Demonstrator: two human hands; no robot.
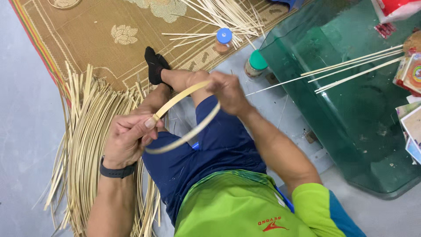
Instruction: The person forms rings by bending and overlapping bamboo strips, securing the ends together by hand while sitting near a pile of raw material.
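Two hands worked a single bamboo strip (184, 118), bent into a hoop above the person's lap. The left hand (129, 138) was closed on the strip's overlapping ends, thumb pressed flat on top; the right hand (226, 92) was curled around the far side of the loop, fingers wrapped on it. The hoop ran between the two hands, its upper run rising from the left thumb toward the right hand and its lower run sagging back beneath.

To bend such a strip well, I judged the left thumb should keep the overlap pinned so the ends could not slide, while the right hand eased the curve round evenly rather than forcing one spot, which could kink or split the bamboo.

Counted: one hoop in hand; one dark watch band (116, 171) on the left wrist; two small jars beyond the right hand, one with a blue lid (223, 39) and one with a green lid (255, 63); one green glass tank (351, 114) to the outside of the right forearm, with about four thin sticks (355, 68) lying across it. A large bundle of bamboo strips (85, 145) lay just outside the left hand, too many to count, and a looser scatter of splints (219, 17) lay on the woven mat (109, 48) further out.
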